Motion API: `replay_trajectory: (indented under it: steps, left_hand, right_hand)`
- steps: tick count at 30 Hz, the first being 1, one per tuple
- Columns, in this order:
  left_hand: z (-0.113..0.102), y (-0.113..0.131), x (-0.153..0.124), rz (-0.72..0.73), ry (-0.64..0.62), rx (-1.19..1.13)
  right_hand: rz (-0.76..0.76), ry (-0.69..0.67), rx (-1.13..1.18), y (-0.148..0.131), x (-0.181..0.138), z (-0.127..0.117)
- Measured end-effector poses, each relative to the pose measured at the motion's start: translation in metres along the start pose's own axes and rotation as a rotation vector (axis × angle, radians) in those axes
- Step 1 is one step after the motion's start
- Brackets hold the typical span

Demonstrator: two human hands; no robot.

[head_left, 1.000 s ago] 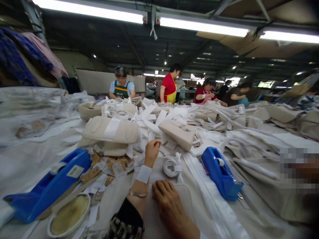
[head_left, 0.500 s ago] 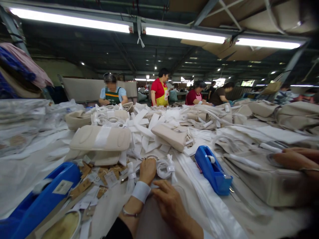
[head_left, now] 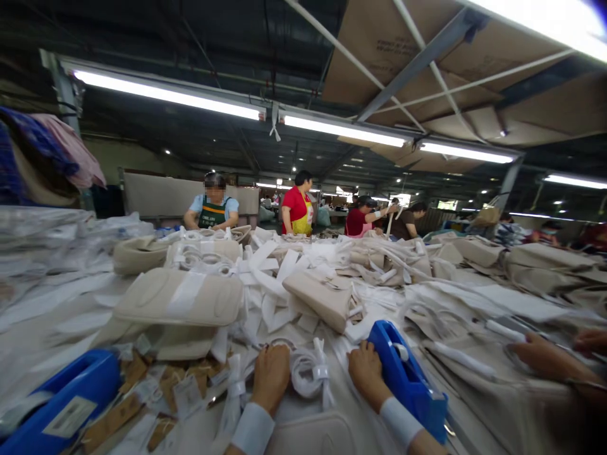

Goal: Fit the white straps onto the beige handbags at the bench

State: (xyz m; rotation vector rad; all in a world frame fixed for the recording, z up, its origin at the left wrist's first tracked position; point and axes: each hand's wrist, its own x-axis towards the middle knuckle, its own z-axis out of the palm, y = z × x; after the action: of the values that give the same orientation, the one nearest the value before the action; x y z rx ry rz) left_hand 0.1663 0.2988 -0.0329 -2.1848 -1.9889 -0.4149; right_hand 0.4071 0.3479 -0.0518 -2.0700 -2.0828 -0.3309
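The left hand (head_left: 271,378) lay knuckles-up on the cloth-covered table (head_left: 61,328), fingers curled down onto the heap of white strips, just left of a coiled white strap bundle (head_left: 308,373). Whether those fingers had actually pinched anything, the view did not tell. The right hand (head_left: 366,373) sat on the other side of that bundle, pressed against the near flank of the blue tape dispenser (head_left: 403,379), fingers curled over the cloth; grasp hidden there too. Both wrists wore white bands, both forearms ran straight forward from the bottom edge, so the coil lay neatly between the two hands.

Doing this well, by my reckoning, called for taking the coil by its tied middle so the loops stayed together, and keeping the right hand clear of the dispenser's cutting end.

Round about: a beige padded bag (head_left: 183,302) with a white band lay beyond the left hand, another beige bag (head_left: 318,298) tilted beyond the coil, brown card tags (head_left: 165,379) were scattered to the left, and a second blue dispenser (head_left: 57,404) sat at the lower left corner. A co-worker's hand (head_left: 545,360) rested on beige material at the right; more people stood at the far side.
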Motion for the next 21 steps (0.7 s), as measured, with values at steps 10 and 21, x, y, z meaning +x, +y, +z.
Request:
replay_trajectory:
  steps: [10,21]
  left_hand:
    - [0.003,0.0,0.0,-0.027,-0.019,-0.045]
    - [0.0,0.006,-0.008,-0.092,-0.081,-0.172]
  right_hand:
    - [-0.07,-0.007,-0.062,-0.005,0.004,0.002]
    - [-0.04,-0.135,0.066,0.007,0.017,-0.01]
